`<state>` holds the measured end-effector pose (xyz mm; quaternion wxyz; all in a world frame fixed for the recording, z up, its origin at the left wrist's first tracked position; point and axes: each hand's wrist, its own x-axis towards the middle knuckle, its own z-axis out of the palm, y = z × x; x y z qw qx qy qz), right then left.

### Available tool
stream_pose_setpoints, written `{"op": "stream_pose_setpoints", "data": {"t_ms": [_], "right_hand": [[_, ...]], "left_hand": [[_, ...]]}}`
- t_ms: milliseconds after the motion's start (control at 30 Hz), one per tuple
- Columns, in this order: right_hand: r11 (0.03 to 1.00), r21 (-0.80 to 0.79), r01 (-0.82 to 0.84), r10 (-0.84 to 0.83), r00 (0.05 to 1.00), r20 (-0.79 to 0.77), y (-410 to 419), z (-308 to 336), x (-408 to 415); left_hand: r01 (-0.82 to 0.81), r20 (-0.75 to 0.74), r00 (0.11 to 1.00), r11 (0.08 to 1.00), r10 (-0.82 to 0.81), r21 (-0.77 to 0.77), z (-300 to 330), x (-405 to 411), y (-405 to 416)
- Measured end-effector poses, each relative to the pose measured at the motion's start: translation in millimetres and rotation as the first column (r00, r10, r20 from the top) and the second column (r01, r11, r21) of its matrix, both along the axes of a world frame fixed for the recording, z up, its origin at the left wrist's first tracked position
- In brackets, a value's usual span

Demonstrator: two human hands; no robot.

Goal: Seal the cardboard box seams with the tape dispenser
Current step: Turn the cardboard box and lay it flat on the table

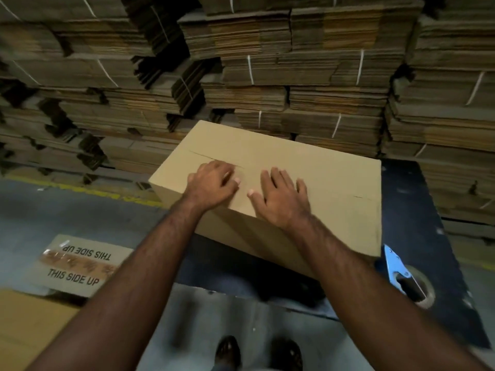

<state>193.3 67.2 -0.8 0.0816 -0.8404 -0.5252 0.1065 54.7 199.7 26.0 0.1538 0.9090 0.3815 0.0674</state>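
While the cardboard box point(308, 178) sits closed on a dark work surface point(417, 210), its top flaps meet along a seam point(203, 155) that runs across the lid from far left toward the right edge; no tape is discernible on that seam, though the picture is soft. My left hand point(214, 180) rests palm down on the lid over the seam, fingers spread and somewhat bent against the cardboard, gripping nothing. My right hand point(281, 196) lies flat just beside it on the lid, fingers straight and released, pressing the flap. Both hands are near the box's front left portion, close together but apart. A blue tape dispenser point(396, 269) with its roll lies on the same dark surface, just beside the box's near right corner, untouched. On the floor to the left lies a flattened carton point(77, 266) printed "THIS SIDE UP". Behind the box rise strapped stacks of flat cardboard point(267, 62). My shoes point(227, 350) show at the bottom edge.
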Motion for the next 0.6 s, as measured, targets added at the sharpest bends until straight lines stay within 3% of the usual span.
{"op": "stream_pose_setpoints", "data": {"t_ms": [100,200,500,600], "right_hand": [[0.996,-0.001,0.084,-0.084,0.996,0.016,-28.5,-1.0,15.2],[0.985,-0.005,0.173,-0.172,0.984,0.034,-48.8,-1.9,26.9],[0.939,-0.060,0.339,-0.336,0.941,0.048,-86.6,4.0,48.7],[0.935,-0.045,0.351,-0.349,0.936,0.050,-53.2,9.2,28.2]], "left_hand": [[-0.005,-0.185,0.983,0.997,0.020,0.076,-11.3,-10.5,29.3],[-0.121,-0.264,0.953,0.986,0.148,0.117,-9.9,-16.3,51.6],[-0.095,-0.332,0.937,0.994,0.109,0.058,-13.0,6.1,1.9],[0.060,-0.251,0.968,0.990,-0.026,0.126,-15.3,6.8,-2.9]]}}
